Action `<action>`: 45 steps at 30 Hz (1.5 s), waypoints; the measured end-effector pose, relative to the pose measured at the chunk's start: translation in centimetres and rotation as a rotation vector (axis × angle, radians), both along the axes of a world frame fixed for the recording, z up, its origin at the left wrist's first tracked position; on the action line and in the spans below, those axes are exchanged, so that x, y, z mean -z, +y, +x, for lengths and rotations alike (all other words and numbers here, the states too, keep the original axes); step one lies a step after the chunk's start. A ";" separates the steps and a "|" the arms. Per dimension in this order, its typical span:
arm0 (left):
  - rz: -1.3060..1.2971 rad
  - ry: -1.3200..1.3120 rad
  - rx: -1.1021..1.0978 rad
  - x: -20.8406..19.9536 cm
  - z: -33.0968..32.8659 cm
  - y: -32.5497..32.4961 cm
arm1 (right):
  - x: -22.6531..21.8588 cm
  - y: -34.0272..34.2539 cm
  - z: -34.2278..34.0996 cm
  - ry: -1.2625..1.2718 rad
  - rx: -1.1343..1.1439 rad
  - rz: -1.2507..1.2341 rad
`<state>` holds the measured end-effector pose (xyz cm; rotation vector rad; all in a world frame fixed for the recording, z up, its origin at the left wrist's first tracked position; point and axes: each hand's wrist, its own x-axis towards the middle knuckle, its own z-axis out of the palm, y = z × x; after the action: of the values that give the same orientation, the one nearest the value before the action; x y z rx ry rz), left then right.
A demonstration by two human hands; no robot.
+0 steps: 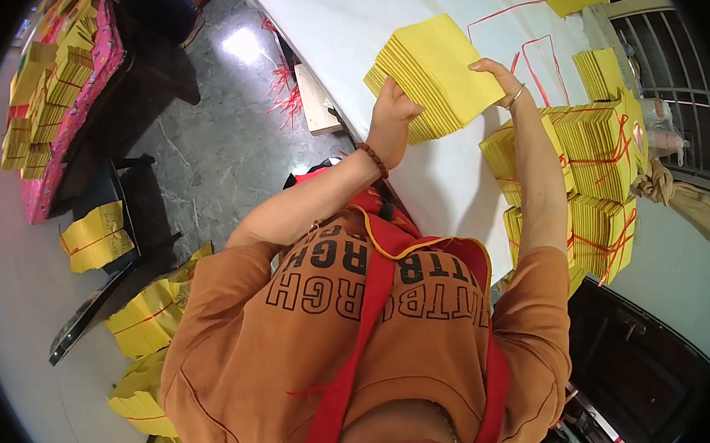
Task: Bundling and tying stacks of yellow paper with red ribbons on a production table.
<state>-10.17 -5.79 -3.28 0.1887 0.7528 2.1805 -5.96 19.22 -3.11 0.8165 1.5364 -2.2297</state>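
Above the white-covered table (312, 4) I hold a thick stack of folded yellow paper (456, 64), its layered edges fanned toward the left. My left hand (395, 121) is closed at the stack's lower left side, against the layered edges; some of its fingers are hidden. At the right corner my right hand (501, 79) grips the stack, with the thumb on top and the other fingers out of sight beneath. Close under my right forearm stand several yellow paper bundles (595, 148) tied with red string.
Red strings (539, 66) lie on the table beyond my right hand. More red strands (284, 93) hang by the table's left edge. Further yellow bundles (56, 77) rest on a pink cloth (93, 80) at far left, and others (147, 314) stand at lower left. A dark chair (115, 180) carries another bundle.
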 end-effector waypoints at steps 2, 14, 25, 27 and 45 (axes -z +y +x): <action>-0.036 0.002 -0.001 0.4 -0.1 0.0 | -0.1 -0.2 -0.1 -0.003 -0.014 0.012; -0.167 0.046 0.046 2.1 -0.7 -0.6 | -0.5 -0.7 -0.1 -0.045 -0.053 0.059; -0.626 1.044 -0.385 1.5 -10.5 1.2 | -0.4 -0.9 0.1 -0.021 -0.056 0.081; -0.638 1.285 -0.302 -0.1 -11.2 2.3 | -0.2 -0.8 0.0 -0.043 -0.031 0.103; -0.724 1.298 0.189 1.3 -11.2 3.5 | -3.4 -3.6 1.9 0.231 0.052 0.980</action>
<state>-21.33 -2.29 -4.53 1.2659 2.0291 1.2613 -4.10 15.57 0.34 0.8263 2.7934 -1.5376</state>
